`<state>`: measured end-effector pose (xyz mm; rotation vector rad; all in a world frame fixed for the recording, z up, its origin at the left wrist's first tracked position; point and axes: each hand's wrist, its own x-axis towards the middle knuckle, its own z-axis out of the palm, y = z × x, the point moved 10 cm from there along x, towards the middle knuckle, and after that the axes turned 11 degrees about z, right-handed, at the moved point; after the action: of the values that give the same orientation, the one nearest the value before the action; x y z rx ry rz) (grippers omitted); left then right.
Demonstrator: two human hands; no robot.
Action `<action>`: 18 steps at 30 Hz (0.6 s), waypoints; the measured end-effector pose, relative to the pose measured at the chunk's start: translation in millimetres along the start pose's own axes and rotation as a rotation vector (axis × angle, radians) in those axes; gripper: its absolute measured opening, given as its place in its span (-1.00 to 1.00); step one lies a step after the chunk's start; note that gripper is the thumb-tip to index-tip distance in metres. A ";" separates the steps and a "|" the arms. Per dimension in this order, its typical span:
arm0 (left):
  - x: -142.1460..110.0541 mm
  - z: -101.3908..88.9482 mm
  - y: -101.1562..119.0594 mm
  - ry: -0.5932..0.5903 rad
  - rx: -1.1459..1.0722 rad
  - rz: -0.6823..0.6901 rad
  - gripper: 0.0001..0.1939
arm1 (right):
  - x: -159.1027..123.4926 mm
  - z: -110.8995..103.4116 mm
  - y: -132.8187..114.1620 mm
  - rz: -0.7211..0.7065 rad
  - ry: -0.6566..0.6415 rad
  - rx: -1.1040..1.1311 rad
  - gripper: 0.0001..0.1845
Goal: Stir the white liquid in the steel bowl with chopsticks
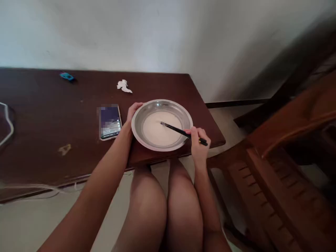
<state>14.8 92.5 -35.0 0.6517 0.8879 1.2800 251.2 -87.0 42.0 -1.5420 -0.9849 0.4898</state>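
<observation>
A wide, shallow metal bowl point(162, 105) rests near the front right part of the dark wooden table. In it lies a pale, milky liquid point(154, 131). My left hand point(133, 111) grips the bowl's left side, its fingers partly hidden by the rim. Over the right rim, my right hand point(199, 144) is closed around black chopsticks point(175, 129) with gold bands at the upper end. They slant down to the left, and their silvery tips touch the liquid near the middle of the bowl.
Left of the bowl lies a phone point(110, 122), with crumpled tissue point(123, 86) behind it. A small blue object point(67, 76) sits near the wall. White cables point(9, 122) run at the left. A wooden chair point(252, 182) stands close on the right, beyond the table's edge.
</observation>
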 end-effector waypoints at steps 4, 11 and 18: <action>1.0 -2.4 0.9 0.007 0.045 0.003 -0.77 | -1.0 -16.8 4.0 0.019 0.134 0.123 -0.45; 8.3 -5.9 0.4 0.005 0.040 0.018 -0.77 | 0.0 4.3 0.7 0.020 -0.038 0.007 -0.57; 9.0 -7.5 0.8 0.011 0.046 0.030 -0.80 | -0.4 -4.1 4.3 0.038 0.019 0.134 -0.46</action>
<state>8.5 101.1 -40.0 0.6966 0.9223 1.2940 255.5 -89.6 38.7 -1.4449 -0.8924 0.5556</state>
